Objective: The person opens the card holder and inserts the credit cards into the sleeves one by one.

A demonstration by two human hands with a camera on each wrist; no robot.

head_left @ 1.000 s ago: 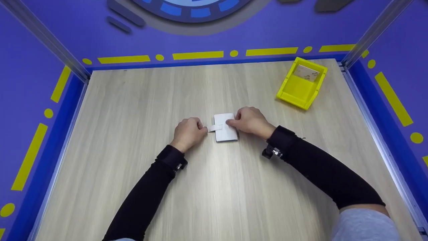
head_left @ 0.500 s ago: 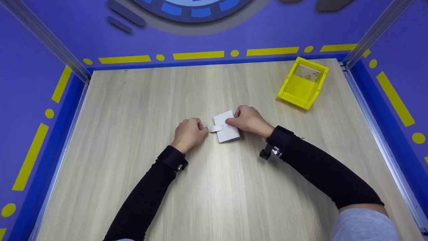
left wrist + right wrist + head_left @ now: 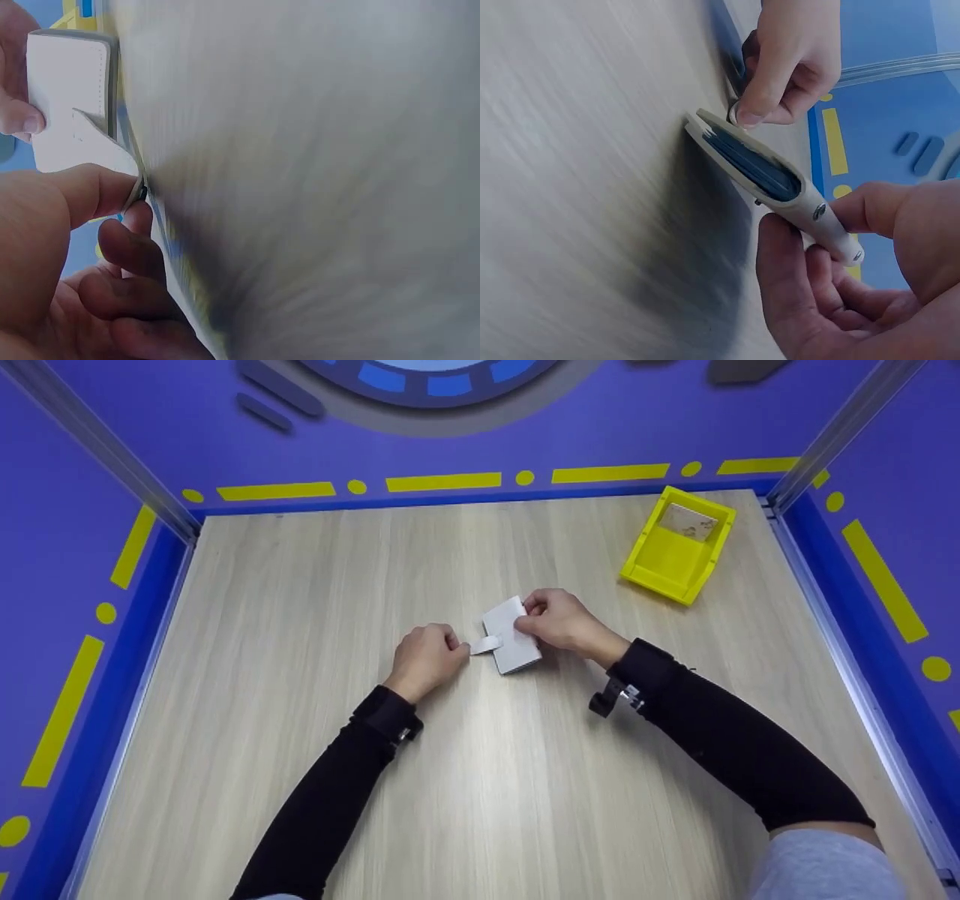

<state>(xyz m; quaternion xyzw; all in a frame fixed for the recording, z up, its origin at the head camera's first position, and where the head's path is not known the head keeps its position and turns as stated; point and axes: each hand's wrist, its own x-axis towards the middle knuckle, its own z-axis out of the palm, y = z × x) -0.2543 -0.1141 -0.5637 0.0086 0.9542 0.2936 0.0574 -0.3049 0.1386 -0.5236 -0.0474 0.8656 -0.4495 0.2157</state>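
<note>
A small white card holder (image 3: 511,648) is raised at a tilt over the table's middle in the head view. My right hand (image 3: 564,622) grips its spine edge, thumb on the cover and fingers beneath. From the opposite edge sticks out a white strap (image 3: 486,645), whose free end my left hand (image 3: 426,658) pinches between thumb and forefinger. The left wrist view shows the strap (image 3: 112,150) bent up from the stitched cover. In the right wrist view, dark sleeves (image 3: 754,165) lie between the covers of the card holder (image 3: 810,217), and metal studs dot its spine.
At the back right of the wooden table (image 3: 300,585) stands a yellow bin (image 3: 660,577). A pale, patterned flat piece (image 3: 688,522) leans inside it against the back wall. Blue panels (image 3: 450,454) with yellow marks enclose the table at the back and both sides.
My right hand has lifted its side of the card holder and shifted slightly away from me, turning the holder at an angle. My left hand has stayed nearly in place on the strap.
</note>
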